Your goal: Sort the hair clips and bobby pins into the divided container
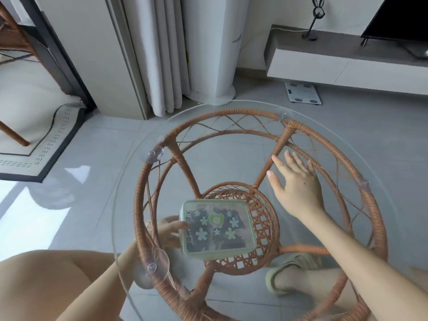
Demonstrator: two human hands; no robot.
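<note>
A clear plastic container [217, 228] with a green-rimmed lid and pale flower stickers holds several dark hair clips and pins. It sits under the glass top, above the lower wicker shelf [264, 218]. My left hand [169, 230] reaches below the glass and grips the container's left side. Above the glass top, my right hand [294, 181] lies flat and open with fingers spread, right of and beyond the container. The container's dividers are hidden by the lid.
The round glass tabletop [129, 181] rests on a rattan frame [231, 112] with suction cups. My knee is at lower left, and a slippered foot [291, 274] shows under the table. A curtain, a low white TV cabinet and a floor scale stand beyond.
</note>
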